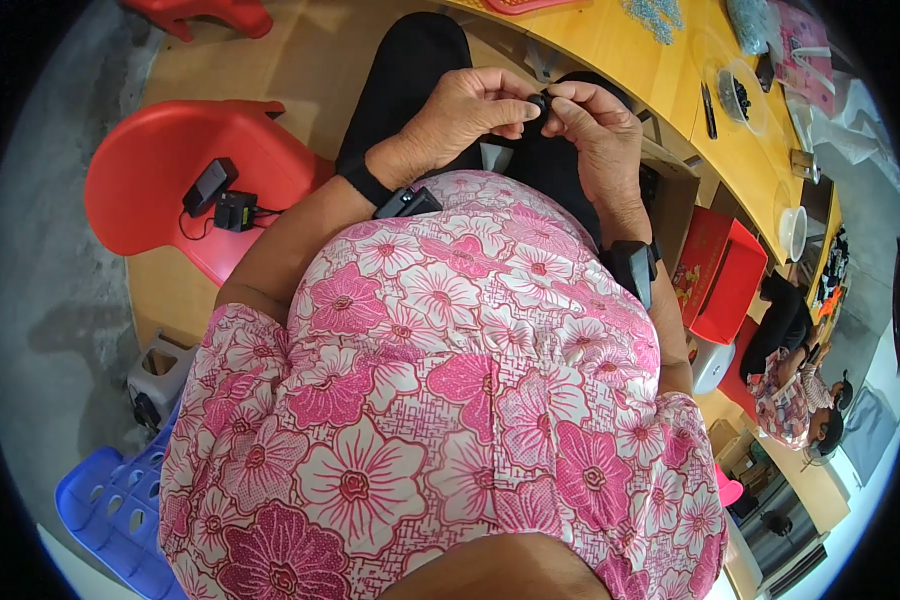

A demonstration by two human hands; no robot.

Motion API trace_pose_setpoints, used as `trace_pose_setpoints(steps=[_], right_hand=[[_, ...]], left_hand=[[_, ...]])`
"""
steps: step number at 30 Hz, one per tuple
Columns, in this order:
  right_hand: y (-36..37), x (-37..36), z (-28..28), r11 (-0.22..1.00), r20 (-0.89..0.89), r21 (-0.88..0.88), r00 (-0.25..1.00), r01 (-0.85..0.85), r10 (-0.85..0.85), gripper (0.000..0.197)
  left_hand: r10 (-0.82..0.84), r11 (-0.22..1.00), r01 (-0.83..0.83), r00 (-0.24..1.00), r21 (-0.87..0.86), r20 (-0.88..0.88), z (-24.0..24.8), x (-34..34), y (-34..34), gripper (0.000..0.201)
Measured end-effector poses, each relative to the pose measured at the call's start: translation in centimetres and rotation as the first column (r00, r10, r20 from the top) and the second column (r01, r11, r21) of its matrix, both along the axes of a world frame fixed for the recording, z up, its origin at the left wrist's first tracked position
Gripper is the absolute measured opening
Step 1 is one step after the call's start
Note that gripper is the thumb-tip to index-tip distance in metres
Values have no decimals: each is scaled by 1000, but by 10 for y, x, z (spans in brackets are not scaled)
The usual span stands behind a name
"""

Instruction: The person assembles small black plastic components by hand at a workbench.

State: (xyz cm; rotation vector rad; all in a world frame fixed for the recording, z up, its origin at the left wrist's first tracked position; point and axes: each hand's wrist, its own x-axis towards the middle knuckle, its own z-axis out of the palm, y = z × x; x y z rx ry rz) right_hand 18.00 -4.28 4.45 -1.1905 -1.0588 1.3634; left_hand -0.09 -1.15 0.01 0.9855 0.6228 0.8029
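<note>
The left hand [470,108] and the right hand [602,135] met above the person's dark-trousered lap, each with thumb and fingertips pinched nearly together on a small black piece [543,103] between them. The fingers hid part of that piece, so its exact shape could not be told. Black devices were strapped at both wrists.

Right of the hands ran the edge of a yellow table [655,78], close to the right hand. On it lay a black pen [709,112] beside a clear tub holding black pieces [741,97], with a pink bag [804,58] and a small metal tin [804,165] farther along. A white-rimmed container [793,233] stood farther down the table's edge. Below the table edge, near the right forearm, stood an open red box [725,285]; beyond it another person [785,395] sat.

To the left, a red chair [130,165] stood near the left forearm, bearing two black gadgets [234,211] with cords. A grey stool [162,365] and a blue plastic seat [120,510] stood behind it, near the wall.
</note>
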Motion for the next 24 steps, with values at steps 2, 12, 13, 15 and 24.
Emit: trace_pose_setpoints(steps=[2,12,13,15,24], right_hand=[[0,0,1,1000,72,10,997,-2,1,13],[-3,-10,-4,994,1,63,996,91,-91,9],[-3,-10,-5,992,10,94,996,90,-91,8],[-2,-9,-7,992,21,90,996,83,-86,8],[-1,-3,-14,997,17,75,999,34,-35,8]], left_hand=[[4,1000,-4,1000,16,-19,0,0,0,21],[13,999,-13,1000,-37,12,-1,2,0,22],[16,1000,-16,1000,-18,3,-1,2,0,23],[33,999,-33,999,-19,-4,-1,3,-1,22],[24,997,-19,998,-79,52,-9,4,-1,20]])
